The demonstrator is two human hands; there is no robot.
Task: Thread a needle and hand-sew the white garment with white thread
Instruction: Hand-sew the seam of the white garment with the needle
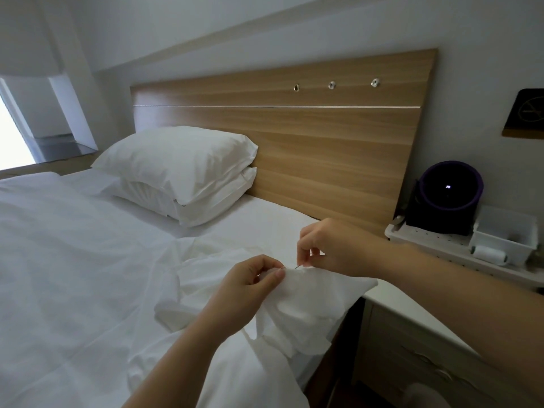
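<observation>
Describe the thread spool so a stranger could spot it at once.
Right of the wooden headboard, a white bedside cabinet carries a perforated white tray. On the tray, in front of a white bin, lies the spool of white thread: a small cylinder on its side, unlike the big dark round device behind.

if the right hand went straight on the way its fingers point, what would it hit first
Likely the white garment fold under the right hand, then the left hand; depth is unclear.
</observation>
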